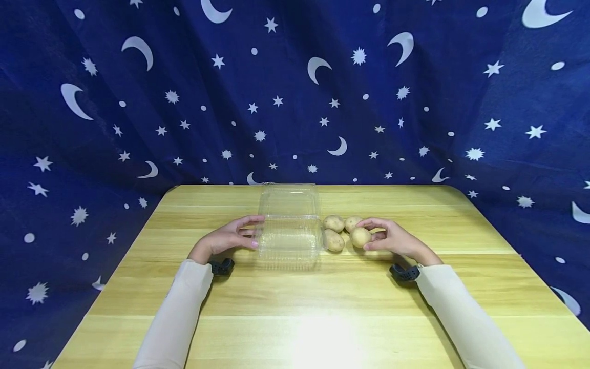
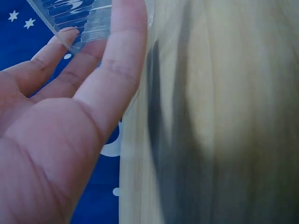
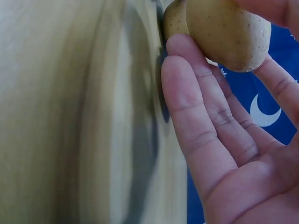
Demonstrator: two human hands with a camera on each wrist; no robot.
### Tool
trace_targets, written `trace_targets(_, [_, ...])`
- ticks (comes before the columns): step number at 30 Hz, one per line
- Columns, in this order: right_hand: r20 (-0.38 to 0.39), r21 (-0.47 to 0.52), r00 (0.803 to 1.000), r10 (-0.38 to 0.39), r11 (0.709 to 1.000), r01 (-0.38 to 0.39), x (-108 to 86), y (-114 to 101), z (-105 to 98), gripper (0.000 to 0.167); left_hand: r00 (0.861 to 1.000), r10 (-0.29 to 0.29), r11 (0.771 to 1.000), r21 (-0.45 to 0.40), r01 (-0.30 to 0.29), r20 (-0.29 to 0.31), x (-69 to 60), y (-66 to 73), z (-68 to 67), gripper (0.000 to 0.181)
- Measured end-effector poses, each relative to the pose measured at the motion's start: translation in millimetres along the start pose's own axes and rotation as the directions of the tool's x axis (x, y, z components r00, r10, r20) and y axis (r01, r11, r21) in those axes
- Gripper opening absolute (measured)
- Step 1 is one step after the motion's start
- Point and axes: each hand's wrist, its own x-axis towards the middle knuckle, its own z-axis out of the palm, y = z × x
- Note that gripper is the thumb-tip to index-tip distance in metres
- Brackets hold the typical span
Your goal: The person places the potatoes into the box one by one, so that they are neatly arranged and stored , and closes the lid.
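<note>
A clear plastic clamshell container [image 1: 288, 241] stands with its lid [image 1: 289, 200] raised at the back. My left hand [image 1: 228, 237] holds its left side, thumb low and fingers higher on the wall; clear plastic [image 2: 96, 21] shows between them in the left wrist view. With thumb and fingers my right hand [image 1: 392, 238] grips a potato [image 1: 360, 237], seen large as a pale potato [image 3: 229, 35] in the right wrist view. Three more potatoes are beside it: an upper potato [image 1: 334, 223], a lower potato [image 1: 334, 241] and a partly hidden potato [image 1: 352, 223].
Everything stands on a light wooden table [image 1: 258, 307]. A dark blue curtain [image 1: 286, 77] with moons and stars hangs behind it. Black wrist devices [image 1: 404, 272] are worn under both forearms. Bright glare lies on the table's near part.
</note>
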Motion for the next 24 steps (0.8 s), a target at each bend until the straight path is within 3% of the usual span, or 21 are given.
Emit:
trace_targets(10, [-0.017, -0.019, 0.998, -0.059, 0.998, 0.059, 4.1, -3.7, -1.2, 0.055, 0.999, 0.027, 0.999, -0.028, -0.026, 0.035, 3.0, -0.8, -2.6, 0.107])
trace_targets(24, [-0.022, -0.012, 0.997, -0.068, 0.998, 0.068, 6.9, -13.3, 0.9, 0.056, 1.000, 0.018, 0.999, -0.031, -0.018, 0.003, 6.5, -0.9, -1.8, 0.113])
